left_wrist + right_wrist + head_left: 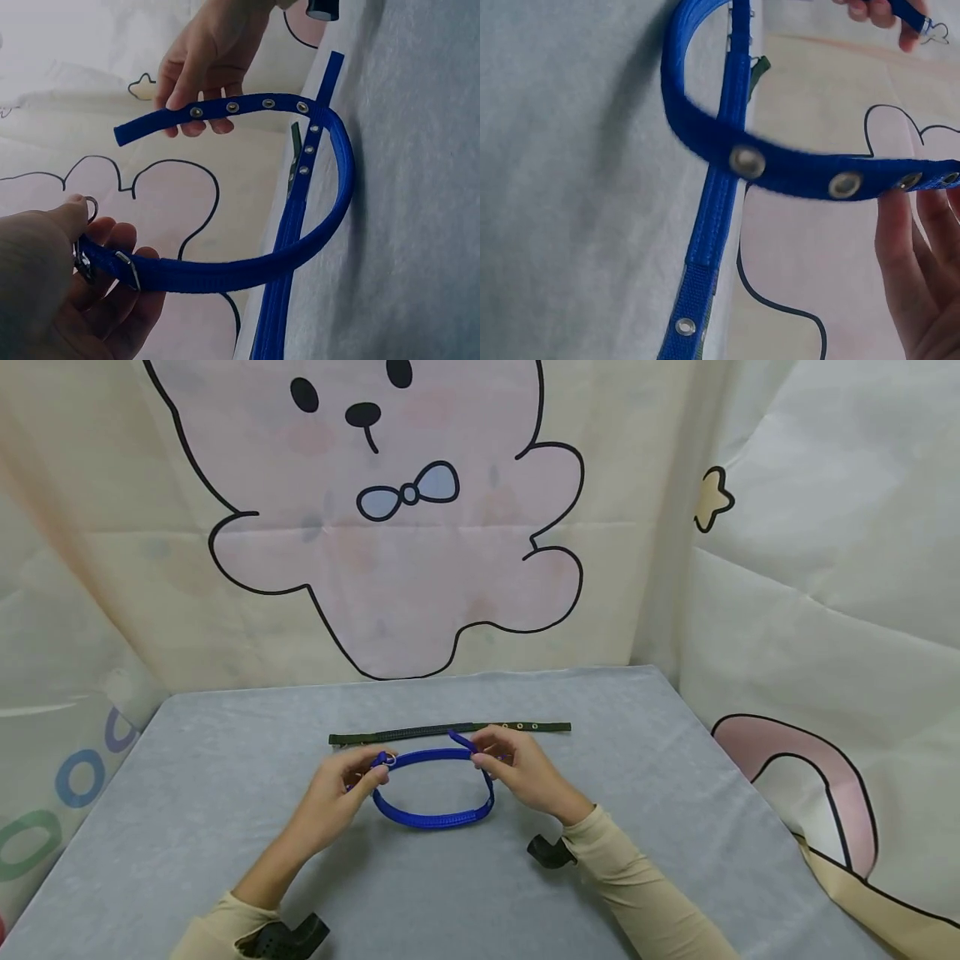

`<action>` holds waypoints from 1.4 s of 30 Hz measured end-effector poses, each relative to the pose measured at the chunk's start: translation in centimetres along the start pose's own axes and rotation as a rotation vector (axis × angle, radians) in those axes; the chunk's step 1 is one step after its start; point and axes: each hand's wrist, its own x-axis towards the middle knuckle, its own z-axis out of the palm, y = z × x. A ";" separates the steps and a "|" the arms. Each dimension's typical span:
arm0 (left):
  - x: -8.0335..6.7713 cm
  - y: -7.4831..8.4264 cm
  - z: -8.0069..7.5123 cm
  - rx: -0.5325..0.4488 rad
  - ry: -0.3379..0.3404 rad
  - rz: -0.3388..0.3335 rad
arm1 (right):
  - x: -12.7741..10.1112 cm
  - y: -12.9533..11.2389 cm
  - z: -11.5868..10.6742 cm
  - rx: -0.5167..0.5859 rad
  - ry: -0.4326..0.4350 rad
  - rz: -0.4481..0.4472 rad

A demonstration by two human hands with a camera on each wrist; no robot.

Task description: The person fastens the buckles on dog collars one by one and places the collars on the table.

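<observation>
A blue collar [431,820] with metal eyelets is held up by its two ends, its middle bowed toward the person. My left hand [337,789] pinches the buckle end, near a metal ring [91,209]. Between thumb and fingers, my right hand [525,772] grips the eyelet end, and the strap's tip sticks out past the thumb. A second blue collar [281,300] lies stretched out on the table behind the held one, partly covered by the hands in the head view. Further back lies a dark green collar [420,732] with eyelets toward its right end.
A grey cloth covers the table [420,893]. Printed curtains [615,593] stand along the back and both sides. Dark wrist camera mounts [551,852] hang at both sleeves.
</observation>
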 end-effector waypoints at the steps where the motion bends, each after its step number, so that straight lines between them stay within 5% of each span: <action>1: -0.1 0.0 0.1 -0.011 0.000 0.006 | 0.0 0.0 0.2 0.001 -0.005 -0.002; 10: -0.2 0.0 0.5 -0.175 0.011 0.016 | -0.2 0.0 1.3 0.068 -0.060 -0.027; 18: -0.2 0.1 1.0 -0.207 0.011 0.021 | -0.4 -0.3 1.9 0.162 -0.122 0.001; 42: -0.8 1.6 1.6 -0.121 -0.056 -0.043 | -1.0 -1.3 3.4 -0.020 -0.097 -0.029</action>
